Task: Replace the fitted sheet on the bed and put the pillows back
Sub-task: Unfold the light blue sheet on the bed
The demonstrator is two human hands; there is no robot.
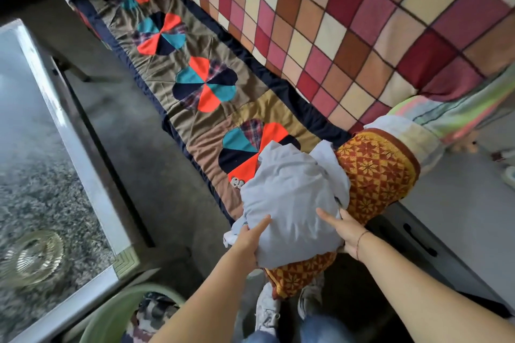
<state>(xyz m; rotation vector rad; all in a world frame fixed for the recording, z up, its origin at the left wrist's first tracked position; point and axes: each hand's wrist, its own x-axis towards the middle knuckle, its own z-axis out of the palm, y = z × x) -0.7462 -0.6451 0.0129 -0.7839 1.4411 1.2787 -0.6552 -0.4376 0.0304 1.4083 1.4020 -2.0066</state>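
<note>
A left hand [249, 242] and a right hand [346, 234] grip a bundled fitted sheet [292, 192] over a bed's end.
The sheet is pale blue, crumpled and soft, clasped between both hands with thumbs on top. A red-and-gold patterned roll [376, 172] sits just beneath the grip, and a patchwork quilt [200, 69] lies beyond. Probably best to shake it loose and find an elastic corner first.

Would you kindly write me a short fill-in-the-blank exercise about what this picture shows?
The bundled sheet, gripped by the left hand and the right hand, is light ____.
The big blanket has a ____ pattern.
The bowl on the table is made of ____.
Missing words: blue; checkered; glass.
</note>
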